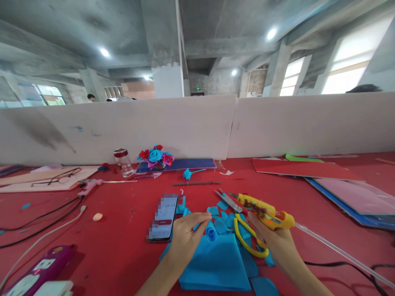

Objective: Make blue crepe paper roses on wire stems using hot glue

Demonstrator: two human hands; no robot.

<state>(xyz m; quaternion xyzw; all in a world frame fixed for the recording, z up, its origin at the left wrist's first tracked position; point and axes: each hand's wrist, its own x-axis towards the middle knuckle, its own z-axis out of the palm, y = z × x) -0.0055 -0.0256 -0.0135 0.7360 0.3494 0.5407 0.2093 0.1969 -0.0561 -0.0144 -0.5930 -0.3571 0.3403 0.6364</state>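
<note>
My left hand point(190, 231) pinches a small roll of blue crepe paper point(211, 232), its open spiral end facing me. In my right hand point(273, 239) is a yellow hot glue gun point(264, 210); its nozzle points left and a clear glue stick point(336, 243) trails from its back. Below the roll lies a folded stack of blue crepe paper point(216, 267). Cut blue petals point(220, 226) are scattered beyond it. Yellow-handled scissors point(250, 238) rest on the petals beside my right hand, blades pointing away.
A phone point(165, 218) lies left of my left hand. Farther back are a paper flower bouquet point(156, 157), a glass jar point(124, 162) and a single blue flower point(188, 174). A pink glue gun point(90, 187), a power strip point(46, 271) and cables occupy the left; coloured sheets point(358, 197) the right.
</note>
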